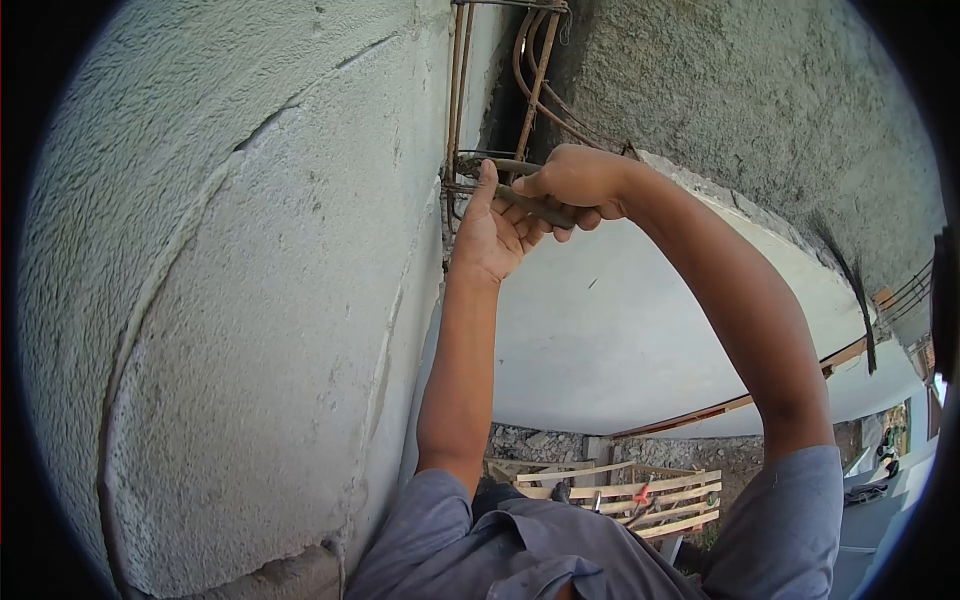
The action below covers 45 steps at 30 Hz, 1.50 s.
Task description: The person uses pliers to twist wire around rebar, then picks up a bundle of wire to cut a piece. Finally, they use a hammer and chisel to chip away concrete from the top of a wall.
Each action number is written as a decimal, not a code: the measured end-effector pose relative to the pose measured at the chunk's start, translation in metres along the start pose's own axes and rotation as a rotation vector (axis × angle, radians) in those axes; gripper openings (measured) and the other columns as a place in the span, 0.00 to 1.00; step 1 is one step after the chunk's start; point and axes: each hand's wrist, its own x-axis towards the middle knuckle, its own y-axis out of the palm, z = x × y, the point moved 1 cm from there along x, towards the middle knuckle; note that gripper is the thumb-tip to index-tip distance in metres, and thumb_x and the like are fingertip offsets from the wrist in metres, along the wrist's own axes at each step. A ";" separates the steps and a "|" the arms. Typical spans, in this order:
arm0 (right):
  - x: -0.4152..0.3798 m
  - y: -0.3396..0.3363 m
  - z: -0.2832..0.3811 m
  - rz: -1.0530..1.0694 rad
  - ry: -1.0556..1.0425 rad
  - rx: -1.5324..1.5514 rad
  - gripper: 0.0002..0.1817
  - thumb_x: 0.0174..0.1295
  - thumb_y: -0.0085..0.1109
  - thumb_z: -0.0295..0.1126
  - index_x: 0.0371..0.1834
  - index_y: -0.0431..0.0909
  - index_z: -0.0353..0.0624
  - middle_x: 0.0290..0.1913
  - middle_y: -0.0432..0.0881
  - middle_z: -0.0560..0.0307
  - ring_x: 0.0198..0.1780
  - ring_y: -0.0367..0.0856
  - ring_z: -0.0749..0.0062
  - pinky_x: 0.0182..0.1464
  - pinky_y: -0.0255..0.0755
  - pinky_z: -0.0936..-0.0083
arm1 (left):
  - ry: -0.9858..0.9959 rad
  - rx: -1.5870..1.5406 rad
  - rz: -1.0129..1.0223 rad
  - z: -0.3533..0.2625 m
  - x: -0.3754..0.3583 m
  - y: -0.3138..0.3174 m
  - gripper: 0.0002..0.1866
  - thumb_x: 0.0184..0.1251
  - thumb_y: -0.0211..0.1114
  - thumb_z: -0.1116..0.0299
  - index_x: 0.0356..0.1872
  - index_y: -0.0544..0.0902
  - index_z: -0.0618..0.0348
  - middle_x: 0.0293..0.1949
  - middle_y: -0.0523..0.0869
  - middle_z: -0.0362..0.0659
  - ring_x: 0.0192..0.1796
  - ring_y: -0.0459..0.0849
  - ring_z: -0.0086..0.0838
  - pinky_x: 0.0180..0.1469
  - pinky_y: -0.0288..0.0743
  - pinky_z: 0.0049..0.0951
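Note:
Rusty rebar (540, 82) rises at the corner between the walls, with thin tie bars across it. My right hand (580, 187) is closed round the handles of a pincer-like tool (540, 208), whose head lies against the rebar near the left wall. Just below and left of it, my left hand (498, 225) is raised palm up, thumb pointing up beside the tool, its other fingers spread under the handles. Whether the left fingers bear on the tool is hard to tell. The tool's jaws are partly hidden among the bars.
A rough plastered wall (260, 330) fills the left side. Coarse concrete (720, 90) is at the upper right, above a smooth white surface (640, 310). Below lies a wooden slatted platform (680, 495) with a red-handled tool (641, 494). Dark wires (858, 285) hang at the right.

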 end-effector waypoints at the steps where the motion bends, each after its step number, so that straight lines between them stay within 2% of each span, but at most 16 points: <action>1: -0.005 -0.001 0.001 -0.008 -0.002 0.093 0.20 0.65 0.56 0.43 0.29 0.82 0.34 0.16 0.79 0.50 0.09 0.68 0.73 0.11 0.59 0.75 | 0.020 -0.011 0.067 -0.002 0.010 -0.003 0.21 0.72 0.60 0.47 0.35 0.81 0.56 0.33 0.85 0.42 0.36 0.85 0.29 0.37 0.80 0.25; 4: -0.011 -0.002 0.004 -0.011 -0.013 -0.112 0.16 0.60 0.60 0.39 0.33 0.82 0.34 0.22 0.80 0.50 0.16 0.75 0.74 0.16 0.63 0.74 | -0.017 -0.108 0.077 0.004 0.045 -0.016 0.18 0.71 0.61 0.49 0.37 0.81 0.55 0.33 0.85 0.40 0.40 0.85 0.29 0.41 0.81 0.33; 6: 0.001 0.022 -0.017 -0.489 -0.542 -0.987 0.12 0.54 0.64 0.36 0.33 0.84 0.37 0.28 0.82 0.53 0.31 0.83 0.70 0.19 0.69 0.68 | -0.058 -0.155 0.163 0.003 0.045 -0.015 0.17 0.74 0.57 0.53 0.44 0.80 0.58 0.44 0.86 0.44 0.51 0.83 0.34 0.56 0.77 0.39; 9: -0.025 0.063 -0.007 -0.918 -0.239 -1.795 0.11 0.54 0.61 0.31 0.37 0.83 0.37 0.35 0.79 0.53 0.34 0.77 0.64 0.26 0.66 0.70 | 0.088 0.068 0.494 0.004 0.044 -0.012 0.17 0.78 0.49 0.56 0.49 0.77 0.60 0.53 0.81 0.47 0.55 0.79 0.33 0.60 0.73 0.39; 11: 0.018 0.070 -0.006 -1.036 -0.345 -1.546 0.07 0.50 0.60 0.31 0.31 0.84 0.45 0.29 0.78 0.58 0.31 0.74 0.67 0.25 0.59 0.68 | 0.692 0.856 0.340 0.010 0.052 -0.012 0.16 0.79 0.46 0.59 0.50 0.76 0.60 0.51 0.80 0.46 0.52 0.78 0.31 0.58 0.73 0.35; 14: 0.013 0.040 -0.005 -0.908 -0.539 -0.704 0.10 0.53 0.60 0.27 0.36 0.89 0.45 0.38 0.89 0.51 0.39 0.90 0.62 0.33 0.82 0.67 | 0.223 0.184 0.253 -0.007 0.009 0.025 0.19 0.76 0.54 0.56 0.53 0.75 0.62 0.55 0.79 0.49 0.55 0.79 0.35 0.57 0.76 0.39; 20: 0.048 -0.004 -0.026 0.385 -0.024 0.051 0.12 0.54 0.60 0.32 0.39 0.84 0.38 0.26 0.77 0.56 0.26 0.74 0.66 0.25 0.65 0.68 | -0.125 -0.086 0.347 -0.004 0.045 -0.030 0.30 0.69 0.61 0.44 0.54 0.75 0.64 0.53 0.81 0.55 0.56 0.80 0.42 0.53 0.79 0.44; 22: 0.040 -0.006 -0.034 0.313 -0.044 0.144 0.10 0.56 0.57 0.33 0.34 0.84 0.39 0.23 0.77 0.57 0.23 0.73 0.67 0.25 0.65 0.68 | -0.252 -0.018 0.572 -0.005 0.052 -0.025 0.29 0.69 0.62 0.44 0.53 0.76 0.64 0.51 0.82 0.53 0.53 0.81 0.42 0.48 0.79 0.40; 23: 0.036 -0.007 -0.039 0.277 -0.057 0.190 0.09 0.56 0.56 0.33 0.31 0.84 0.40 0.22 0.78 0.57 0.22 0.72 0.67 0.25 0.65 0.68 | -0.099 0.045 0.357 -0.001 0.053 -0.028 0.26 0.70 0.62 0.47 0.51 0.78 0.62 0.48 0.83 0.50 0.45 0.80 0.39 0.40 0.74 0.33; 26: -0.014 0.005 -0.019 -0.366 -0.439 -0.872 0.15 0.63 0.50 0.41 0.26 0.78 0.42 0.25 0.80 0.56 0.19 0.71 0.71 0.22 0.64 0.71 | 0.043 -0.198 -0.092 0.007 0.014 0.042 0.19 0.76 0.54 0.53 0.49 0.78 0.61 0.44 0.80 0.45 0.40 0.76 0.33 0.41 0.69 0.29; 29: -0.025 0.039 0.008 -0.402 -0.254 -1.465 0.16 0.64 0.49 0.39 0.25 0.79 0.41 0.24 0.80 0.55 0.18 0.71 0.72 0.21 0.64 0.71 | 0.448 1.103 -0.034 0.013 -0.010 0.055 0.15 0.80 0.45 0.63 0.51 0.76 0.63 0.44 0.76 0.43 0.42 0.72 0.31 0.50 0.70 0.31; 31: 0.004 0.053 -0.003 -0.548 -0.217 -1.581 0.15 0.63 0.49 0.38 0.24 0.79 0.40 0.25 0.81 0.55 0.18 0.72 0.71 0.21 0.64 0.70 | 0.583 1.050 0.304 -0.015 0.053 -0.008 0.15 0.78 0.40 0.69 0.51 0.74 0.64 0.44 0.73 0.42 0.41 0.70 0.30 0.53 0.69 0.29; 33: 0.021 0.046 -0.009 -0.532 -0.201 -1.490 0.15 0.62 0.50 0.36 0.24 0.79 0.40 0.25 0.81 0.54 0.19 0.73 0.71 0.21 0.65 0.69 | 0.088 0.133 0.731 -0.018 0.076 -0.037 0.15 0.75 0.47 0.66 0.53 0.73 0.63 0.48 0.74 0.43 0.51 0.74 0.29 0.59 0.69 0.28; 36: 0.024 0.016 0.004 -0.140 -0.149 -1.029 0.13 0.61 0.51 0.34 0.23 0.79 0.39 0.26 0.82 0.54 0.19 0.75 0.70 0.20 0.66 0.67 | 0.047 -0.191 0.106 -0.001 -0.013 0.044 0.20 0.75 0.47 0.61 0.58 0.72 0.65 0.55 0.76 0.49 0.56 0.75 0.36 0.61 0.69 0.37; 39: 0.051 -0.009 -0.008 0.276 -0.022 -0.505 0.12 0.60 0.53 0.33 0.22 0.79 0.39 0.27 0.82 0.53 0.20 0.76 0.70 0.20 0.66 0.66 | -0.093 -0.217 0.106 0.007 0.019 -0.003 0.27 0.69 0.62 0.51 0.57 0.75 0.65 0.56 0.79 0.50 0.60 0.76 0.40 0.62 0.69 0.42; 45: 0.018 -0.014 -0.040 0.173 -0.018 0.289 0.12 0.60 0.55 0.34 0.24 0.81 0.39 0.24 0.81 0.54 0.19 0.76 0.68 0.20 0.66 0.71 | 0.005 -0.132 0.137 0.018 0.030 0.008 0.28 0.69 0.64 0.50 0.53 0.74 0.67 0.50 0.81 0.53 0.50 0.78 0.41 0.47 0.74 0.36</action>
